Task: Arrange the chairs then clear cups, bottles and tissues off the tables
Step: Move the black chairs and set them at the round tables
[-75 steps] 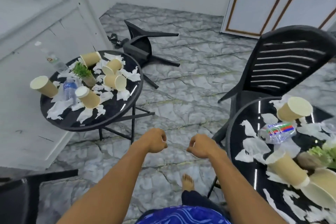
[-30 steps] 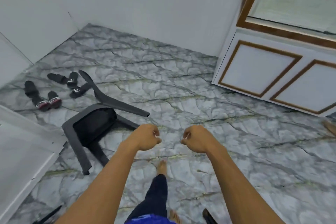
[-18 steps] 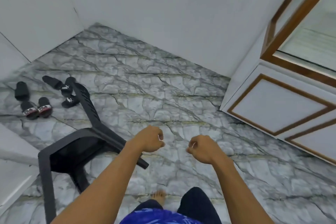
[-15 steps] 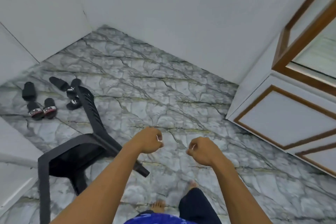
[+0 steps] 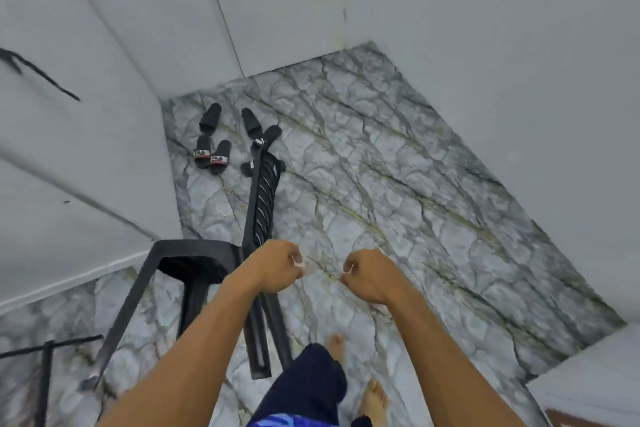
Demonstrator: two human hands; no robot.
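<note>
A black plastic chair (image 5: pixel 204 263) lies toppled on the marble floor, its slatted back (image 5: pixel 263 198) stretched away from me and its legs pointing towards me. My left hand (image 5: pixel 275 267) hovers just above the chair, near where seat and back meet, fingers curled into a fist and holding nothing. My right hand (image 5: pixel 369 276) is held out to its right over bare floor, also curled and holding nothing. Neither hand touches the chair. No table, cup, bottle or tissue is in view.
Several black slippers (image 5: pixel 221 142) lie on the floor beyond the chair's back, near the corner. White walls (image 5: pixel 450 45) close in ahead and right, a white cabinet side (image 5: pixel 69 184) on the left. A thin black metal frame (image 5: pixel 45 367) shows at bottom left. My bare feet (image 5: pixel 374 399) stand beside the chair legs.
I have walked from the tables to the fallen chair and turned left; it now lies right under my left hand. Both hands stayed curled in front of me.
</note>
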